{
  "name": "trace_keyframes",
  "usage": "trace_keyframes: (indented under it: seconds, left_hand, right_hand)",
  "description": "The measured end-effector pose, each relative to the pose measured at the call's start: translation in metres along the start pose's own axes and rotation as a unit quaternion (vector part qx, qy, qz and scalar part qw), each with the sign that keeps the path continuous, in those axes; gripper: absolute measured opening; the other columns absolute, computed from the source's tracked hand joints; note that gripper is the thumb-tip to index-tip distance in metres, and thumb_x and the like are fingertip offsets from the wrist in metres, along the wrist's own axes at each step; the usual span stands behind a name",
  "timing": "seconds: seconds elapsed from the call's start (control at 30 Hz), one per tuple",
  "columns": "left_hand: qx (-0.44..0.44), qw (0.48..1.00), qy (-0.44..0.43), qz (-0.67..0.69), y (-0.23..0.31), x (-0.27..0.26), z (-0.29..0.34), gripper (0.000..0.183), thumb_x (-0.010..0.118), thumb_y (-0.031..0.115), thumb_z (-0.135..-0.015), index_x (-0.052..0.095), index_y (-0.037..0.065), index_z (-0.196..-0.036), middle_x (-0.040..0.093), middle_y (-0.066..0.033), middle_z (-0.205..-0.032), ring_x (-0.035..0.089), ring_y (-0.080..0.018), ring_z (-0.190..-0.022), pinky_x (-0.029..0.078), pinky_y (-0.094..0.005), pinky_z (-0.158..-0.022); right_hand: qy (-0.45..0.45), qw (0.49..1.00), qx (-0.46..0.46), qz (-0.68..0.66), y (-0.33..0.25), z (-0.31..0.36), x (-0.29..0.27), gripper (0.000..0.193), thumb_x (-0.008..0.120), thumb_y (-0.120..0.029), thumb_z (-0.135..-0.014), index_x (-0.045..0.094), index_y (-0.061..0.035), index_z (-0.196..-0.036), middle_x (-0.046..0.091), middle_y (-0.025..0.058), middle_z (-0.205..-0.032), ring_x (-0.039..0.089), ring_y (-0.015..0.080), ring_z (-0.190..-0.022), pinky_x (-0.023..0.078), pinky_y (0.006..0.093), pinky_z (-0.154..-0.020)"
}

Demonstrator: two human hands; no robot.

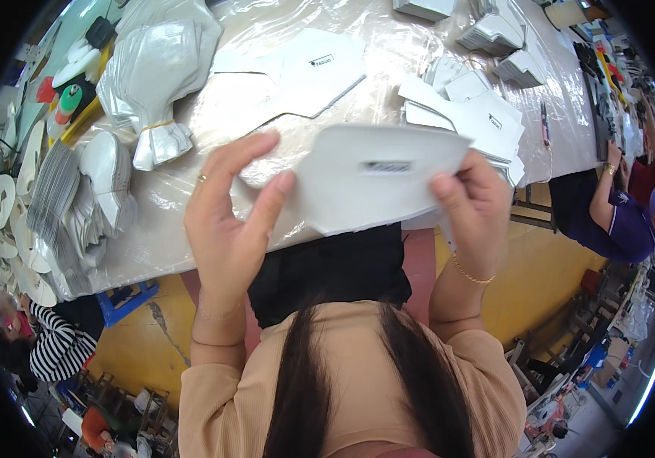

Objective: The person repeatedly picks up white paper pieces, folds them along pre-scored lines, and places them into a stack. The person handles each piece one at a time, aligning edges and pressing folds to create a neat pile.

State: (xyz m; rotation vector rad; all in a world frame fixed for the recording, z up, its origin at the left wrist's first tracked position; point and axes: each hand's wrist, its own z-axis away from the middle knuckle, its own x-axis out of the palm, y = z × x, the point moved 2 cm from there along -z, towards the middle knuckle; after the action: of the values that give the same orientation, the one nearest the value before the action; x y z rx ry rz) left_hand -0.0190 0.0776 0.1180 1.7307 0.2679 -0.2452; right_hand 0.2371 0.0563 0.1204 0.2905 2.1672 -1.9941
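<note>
A white cut panel (365, 191) with a small dark printed mark is held up over the table's front edge. Its right end is pinched between the thumb and fingers of my right hand (474, 206). Off the panel's left end, my left hand (232, 210) is open, thumb and fingers apart, with nothing between them. Behind the panel lies a flat stack of similar white pieces (308, 72), the top one bearing the same kind of mark. To the right, a looser pile of marked white pieces (488, 122) sits partly behind the held panel.
The plastic-covered table (167, 237) carries bundled white pieces (159, 61) at back left and rows of stacked pieces (60, 191) at left. More stacks (495, 34) stand back right, near a slim pen-like tool (545, 126). A blue stool (129, 301) is below. Co-workers (610, 206) sit nearby.
</note>
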Motion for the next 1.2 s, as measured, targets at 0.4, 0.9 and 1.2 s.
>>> trace_keyframes:
  seconds: [0.4,0.9,1.2]
  left_hand:
    - [0.049,0.934,0.002,-0.354,-0.094,0.062,-0.041,0.069,0.083,0.033,-0.078,0.057,0.002,-0.134,0.051,-0.0266,-0.137,0.046,-0.0421,-0.131,0.036,-0.0488,-0.109]
    - [-0.031,0.998,-0.061,-0.006,-0.051,0.035,-0.025,0.055,0.067,-0.008,-0.084,0.053,0.004,-0.136,0.055,-0.0063,-0.105,0.053,-0.0152,-0.096,0.045,-0.0277,-0.085]
    - [0.061,0.985,-0.046,0.155,0.002,-0.008,0.009,0.041,0.072,-0.008,-0.083,0.061,-0.002,-0.122,0.058,-0.0096,-0.110,0.053,-0.0144,-0.094,0.044,-0.0260,-0.081]
  right_hand:
    - [0.324,0.929,0.097,0.150,0.077,0.000,-0.139,0.047,0.068,-0.021,-0.096,0.054,0.0042,-0.134,0.061,0.0131,-0.127,0.059,0.0184,-0.114,0.048,0.0300,-0.094]
    - [0.032,0.999,-0.007,0.003,0.049,-0.037,-0.001,0.047,0.070,-0.019,-0.093,0.056,-0.0026,-0.135,0.055,0.0144,-0.137,0.057,0.0231,-0.120,0.050,0.0323,-0.095]
    - [-0.073,0.949,0.107,-0.289,-0.004,-0.028,0.016,0.046,0.069,-0.014,-0.093,0.055,0.0101,-0.130,0.070,0.0121,-0.102,0.066,0.0139,-0.088,0.053,0.0274,-0.080]
